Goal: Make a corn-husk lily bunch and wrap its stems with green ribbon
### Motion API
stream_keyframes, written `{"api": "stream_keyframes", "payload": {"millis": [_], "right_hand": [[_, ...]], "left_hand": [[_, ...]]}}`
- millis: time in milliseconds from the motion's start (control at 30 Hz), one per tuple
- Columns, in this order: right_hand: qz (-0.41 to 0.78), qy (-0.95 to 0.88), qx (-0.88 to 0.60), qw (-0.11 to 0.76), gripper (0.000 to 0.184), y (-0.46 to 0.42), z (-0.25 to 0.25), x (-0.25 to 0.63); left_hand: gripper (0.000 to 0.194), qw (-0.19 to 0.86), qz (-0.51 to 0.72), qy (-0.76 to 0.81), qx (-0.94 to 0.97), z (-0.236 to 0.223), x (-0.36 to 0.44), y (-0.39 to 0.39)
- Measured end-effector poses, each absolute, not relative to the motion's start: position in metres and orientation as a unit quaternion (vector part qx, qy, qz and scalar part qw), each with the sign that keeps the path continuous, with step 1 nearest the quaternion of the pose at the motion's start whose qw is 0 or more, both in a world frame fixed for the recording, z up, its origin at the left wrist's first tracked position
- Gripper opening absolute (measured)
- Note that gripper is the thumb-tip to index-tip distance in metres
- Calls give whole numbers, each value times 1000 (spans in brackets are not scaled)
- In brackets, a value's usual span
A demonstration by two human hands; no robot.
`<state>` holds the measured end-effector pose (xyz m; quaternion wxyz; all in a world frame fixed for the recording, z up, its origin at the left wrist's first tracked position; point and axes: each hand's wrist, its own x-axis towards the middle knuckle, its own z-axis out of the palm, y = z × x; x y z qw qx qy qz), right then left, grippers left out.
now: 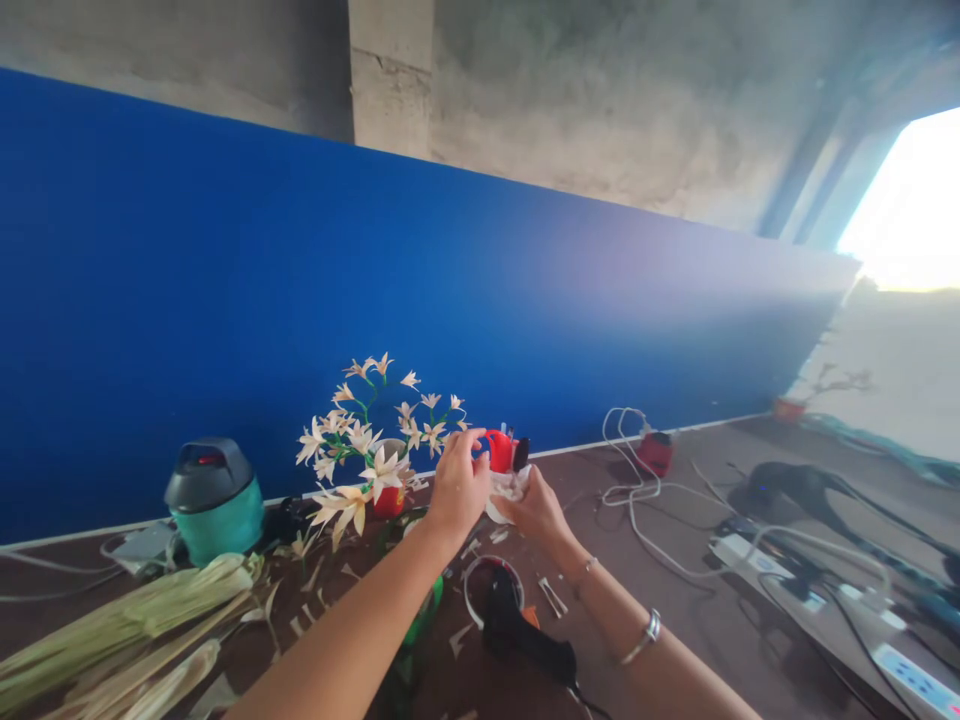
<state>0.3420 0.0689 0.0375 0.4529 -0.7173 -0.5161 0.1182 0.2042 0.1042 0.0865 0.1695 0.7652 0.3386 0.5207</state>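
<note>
Both my hands are raised over a dark table [675, 620] in front of a blue wall. My left hand [457, 485] is curled, its fingertips touching a small red object [499, 450] with a black part. My right hand [534, 505] is closed around a crumpled white piece [508, 487] just below that red object. The two hands nearly touch. To their left stands a bunch of cream handmade flowers [364, 440] on green stems in a red pot [388, 500]. A black glue-gun-like tool [521, 635] lies on the table below my hands.
A teal jar with a dark lid [214, 500] stands at the left. Pale leaf strips [127, 620] lie at the front left. White cables [637, 490], a red device [656, 452] and power strips [825, 600] lie to the right. Small scraps litter the table.
</note>
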Motion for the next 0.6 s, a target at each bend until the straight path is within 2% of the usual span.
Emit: {"api": "stream_keyframes", "payload": {"millis": [167,333,600], "right_hand": [[111,-511,-723,451,27,66,42,339],[102,-512,-727,446,28,61,46,335],[89,-537,-713,442,29,55,43,328]], "left_hand": [[26,180,499,353,771,74,198,101],[18,173,504,367,763,84,194,101],[24,153,489,397,761,106,200,106]]}}
